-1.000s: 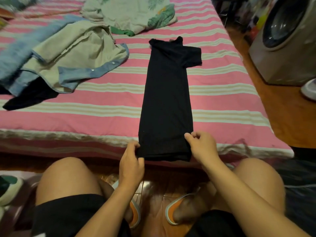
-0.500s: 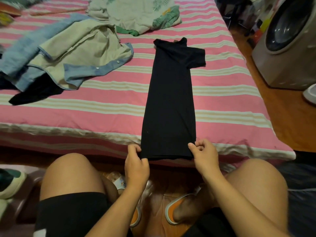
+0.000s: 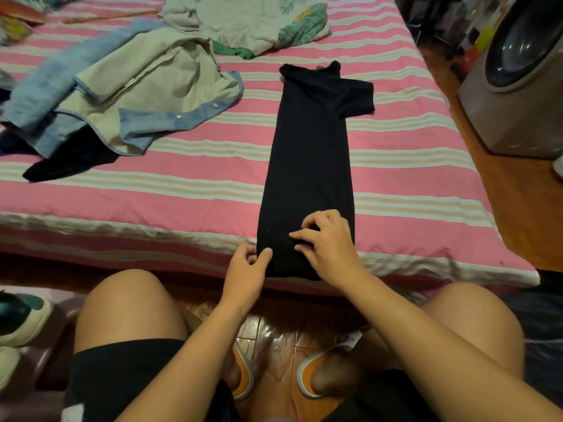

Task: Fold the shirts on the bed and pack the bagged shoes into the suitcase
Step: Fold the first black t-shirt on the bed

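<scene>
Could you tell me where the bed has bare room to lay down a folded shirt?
Bare striped sheet lies right of the long black folded shirt, toward the bed edge, and between it and the denim-trimmed beige shirt. The far left is crowded, and the leaf-print pale garment fills the top.

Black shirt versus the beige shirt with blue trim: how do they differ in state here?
The black shirt lies flat, folded into a long narrow strip; the beige shirt lies crumpled and unfolded. Both hands work the black shirt's near end, the left hand pinching its corner, the right hand on top; nothing touches the beige shirt. Both lie on the striped bed.
</scene>
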A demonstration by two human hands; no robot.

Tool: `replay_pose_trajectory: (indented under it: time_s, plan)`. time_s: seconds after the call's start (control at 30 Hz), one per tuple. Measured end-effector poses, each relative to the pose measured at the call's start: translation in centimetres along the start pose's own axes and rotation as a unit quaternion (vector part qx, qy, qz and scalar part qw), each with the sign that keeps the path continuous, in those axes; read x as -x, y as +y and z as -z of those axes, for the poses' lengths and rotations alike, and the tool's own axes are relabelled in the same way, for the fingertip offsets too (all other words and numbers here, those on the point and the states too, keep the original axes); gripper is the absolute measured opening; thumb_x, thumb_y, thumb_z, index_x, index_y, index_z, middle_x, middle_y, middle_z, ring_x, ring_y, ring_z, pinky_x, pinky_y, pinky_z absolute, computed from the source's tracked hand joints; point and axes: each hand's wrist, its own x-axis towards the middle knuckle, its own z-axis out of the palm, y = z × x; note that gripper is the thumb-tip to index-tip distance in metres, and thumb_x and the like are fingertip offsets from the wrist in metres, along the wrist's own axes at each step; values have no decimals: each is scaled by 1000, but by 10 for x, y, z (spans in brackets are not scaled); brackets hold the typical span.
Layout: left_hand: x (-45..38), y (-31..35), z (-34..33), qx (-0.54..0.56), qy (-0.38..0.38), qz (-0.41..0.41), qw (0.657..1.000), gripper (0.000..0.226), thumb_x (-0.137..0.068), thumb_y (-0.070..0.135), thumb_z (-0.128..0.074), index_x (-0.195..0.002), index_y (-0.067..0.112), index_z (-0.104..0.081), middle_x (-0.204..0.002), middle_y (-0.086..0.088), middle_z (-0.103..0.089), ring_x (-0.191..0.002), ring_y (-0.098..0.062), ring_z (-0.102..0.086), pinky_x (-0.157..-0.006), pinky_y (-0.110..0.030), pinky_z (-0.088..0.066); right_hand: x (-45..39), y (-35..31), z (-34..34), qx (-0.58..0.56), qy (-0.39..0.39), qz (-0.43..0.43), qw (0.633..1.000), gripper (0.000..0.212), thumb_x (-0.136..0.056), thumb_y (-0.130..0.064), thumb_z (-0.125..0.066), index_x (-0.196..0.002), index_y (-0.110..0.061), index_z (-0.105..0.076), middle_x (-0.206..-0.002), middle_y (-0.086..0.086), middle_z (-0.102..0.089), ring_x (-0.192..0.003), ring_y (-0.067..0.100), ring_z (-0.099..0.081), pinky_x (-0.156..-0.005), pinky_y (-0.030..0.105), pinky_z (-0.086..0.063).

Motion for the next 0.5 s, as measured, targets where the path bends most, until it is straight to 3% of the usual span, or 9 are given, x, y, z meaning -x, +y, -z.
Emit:
replay_pose_trajectory:
  time_s: [0.07,0.13,0.2,0.3,0.37,0.43,0.5]
  plan:
    - [0,-2,4,7,-27,18,999,17,-101,33,-60,-104,18,-68,-98,-1,-74,-94,-17,-70,-80,-30,-54,-2,2,-3,-46,24,-36,998,9,-81,-21,-82,-90,-23,-79,-94,-8,-61,-98,16,-48,-81,34,-45]
    - [1,-8,9,20,-49,30,998,17,-101,33,-61,-101,20,-73,-98,1,-76,-97,-17,-71,-88,-34,-57,3,-2,1,-66,25,-55,996,4,-83,-21,-80,-85,-24,-78,-91,-11,-60,-97,14,-46,-81,33,-43]
    - [1,-11,12,58,-56,43,996,18,-101,30,-61,-101,18,-74,-99,1,-77,-100,-17,-72,-94,-40,-57,23,-2,8,-59,-17,-22,998,3,-86,-21,-76,-86,-25,-76,-93,-12,-57,-96,13,-44,-81,33,-42]
    - [5,-6,9,181,-66,87,977,19,-102,23,-58,-106,10,-71,-103,-6,-77,-104,-21,-71,-88,-36,-56,55,7,24,-46,-83,5,996,12,-94,-24,-67,-82,-25,-70,-89,-12,-54,-87,11,-45,-76,33,-42]
    - [8,-2,1,262,-88,108,955,22,-103,24,-58,-116,9,-68,-113,-8,-76,-109,-22,-70,-92,-38,-54,50,15,40,-62,-76,-105,990,37,-101,-30,-57,-64,-24,-55,-69,-8,-48,-68,12,-43,-64,34,-32]
    - [11,0,-5,260,-96,102,956,26,-102,25,-60,-124,13,-66,-117,-5,-75,-111,-21,-70,-97,-41,-54,29,22,53,-57,-25,-212,975,53,-104,-32,-50,-54,-19,-39,-54,-4,-37,-52,12,-37,-55,38,-22]
    - [11,2,-6,243,-88,101,961,24,-101,18,-61,-124,13,-66,-117,-5,-75,-110,-22,-71,-97,-42,-55,9,33,65,-78,32,-278,957,33,-103,-20,-49,-71,-17,-53,-70,-2,-49,-61,13,-45,-59,32,-31]
